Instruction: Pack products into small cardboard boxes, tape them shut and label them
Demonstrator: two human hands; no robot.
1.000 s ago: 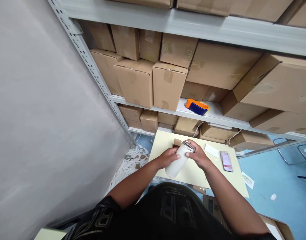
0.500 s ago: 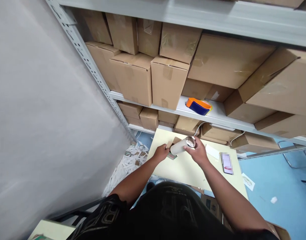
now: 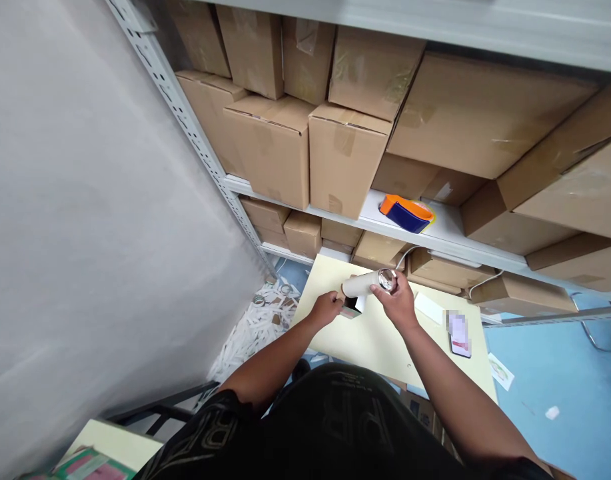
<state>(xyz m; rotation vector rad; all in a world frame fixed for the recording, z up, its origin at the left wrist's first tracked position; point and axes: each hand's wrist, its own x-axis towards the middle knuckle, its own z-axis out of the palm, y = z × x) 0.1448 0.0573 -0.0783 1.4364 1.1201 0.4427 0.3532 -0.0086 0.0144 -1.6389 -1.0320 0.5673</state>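
My right hand is closed around the shiny metal end of a white cylinder, which looks like a tumbler or bottle; its exact kind is unclear. The cylinder lies tilted, with its plain end pointing left. Below that end is a small open carton with a dark inside and raised flaps. My left hand grips the carton's left side, its fingers partly hidden. Both hands are above the pale yellow table.
A phone and a white sheet or flat box lie on the table's right side. Shelves behind hold cardboard boxes and an orange-and-blue tape dispenser. Paper scraps cover the floor at left.
The cylinder's plain end has come up from the carton's mouth and now sits above it. More of the carton's dark inside shows. The camera view has shifted slightly.
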